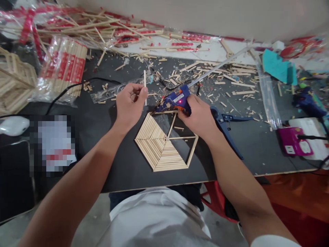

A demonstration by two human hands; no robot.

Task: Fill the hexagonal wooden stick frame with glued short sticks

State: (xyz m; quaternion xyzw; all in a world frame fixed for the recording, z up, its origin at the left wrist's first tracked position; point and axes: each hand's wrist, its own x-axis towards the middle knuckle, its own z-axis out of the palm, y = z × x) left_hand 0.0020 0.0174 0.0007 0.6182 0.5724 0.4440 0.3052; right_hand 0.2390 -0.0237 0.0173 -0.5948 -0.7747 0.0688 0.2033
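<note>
Between the thumb and fingers of my left hand (131,104) a short, thin wooden stick (145,79) is pinched upright. My right hand (199,113) grips a blue hot glue gun (177,97) with a small red light lit and a long clear glue stick (218,71) out of its back. Its nozzle is over the top edge of a hexagonal wooden frame (160,151) lying on the dark table. Rows of sticks fill the frame's left and lower sections; the upper and right sections are open, with bare spokes.
Dark blue cutters (228,127) lie right of my right hand. A clear ruler (108,93) is behind my left hand, beside wrapped chopsticks (64,67). Stick offcuts (236,72) litter the back. A purple power adapter (295,141) sits at right, a finished-looking wooden lattice (15,80) at left.
</note>
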